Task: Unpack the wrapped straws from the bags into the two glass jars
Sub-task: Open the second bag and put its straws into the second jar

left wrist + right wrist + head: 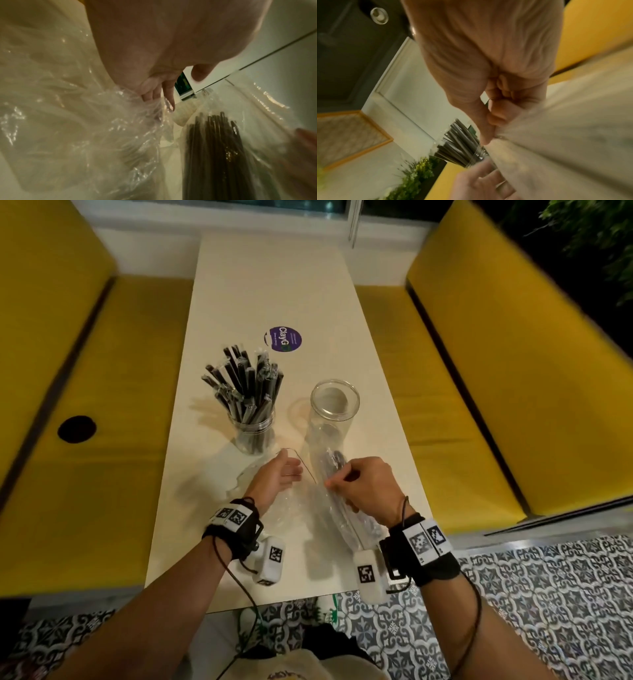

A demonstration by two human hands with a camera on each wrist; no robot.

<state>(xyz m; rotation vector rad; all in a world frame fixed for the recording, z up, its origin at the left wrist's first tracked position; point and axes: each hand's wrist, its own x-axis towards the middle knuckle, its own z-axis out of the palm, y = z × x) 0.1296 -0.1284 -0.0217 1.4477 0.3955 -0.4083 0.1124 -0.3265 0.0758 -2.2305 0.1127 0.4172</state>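
Observation:
On the white table (260,285), the left glass jar (255,433) is packed with black wrapped straws (245,381). To its right, the other glass jar (334,405) stands empty. In front of that jar is a clear bag (329,508) with black wrapped straws (216,148) inside. My right hand (363,484) pinches the bag's plastic between thumb and curled fingers (494,119). My left hand (279,477) is open at the bag's mouth, its straight fingers (154,96) touching crinkled plastic. The full jar (462,148) shows beyond my right thumb.
A crumpled clear bag (245,481) lies at the left of my left hand. A round purple sticker (283,338) marks the table farther back. Yellow benches (102,405) (479,405) flank the table, and the left one has a black round spot (76,429).

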